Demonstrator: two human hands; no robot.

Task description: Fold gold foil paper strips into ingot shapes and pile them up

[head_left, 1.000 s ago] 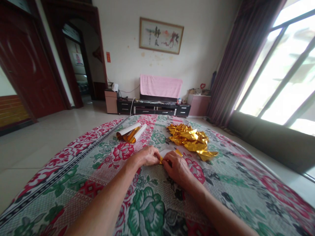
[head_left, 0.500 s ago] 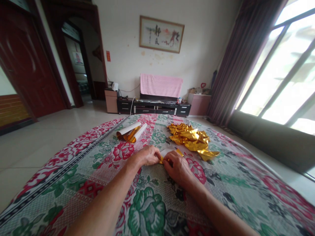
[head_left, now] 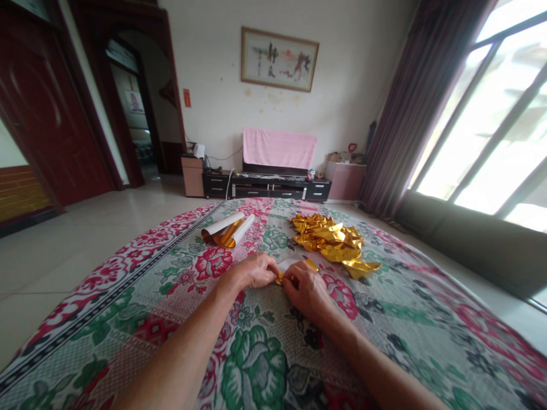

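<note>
Between my hands lies a sheet of gold foil paper [head_left: 289, 263], its white back facing up and a gold edge showing at the right. My left hand [head_left: 258, 270] pinches its near left corner. My right hand [head_left: 305, 283] has its fingers closed on the near edge, close beside the left fingertips. Much of the sheet is hidden behind the right hand. Beyond it to the right rests a heap of folded gold foil pieces [head_left: 331, 239]. To the far left lie loosely curled sheets of gold paper [head_left: 228, 229] with white backs.
A flowered cloth [head_left: 183, 319] covers the round table. Past the table's far edge stand a low black TV cabinet [head_left: 273, 188] and a screen-shaped thing under a pink cloth [head_left: 280, 148]. A curtain [head_left: 421, 108] and a window are on the right.
Both hands stay almost where they were, with their fingers at the near edge of the sheet. The heap and the curled sheets have not moved.
</note>
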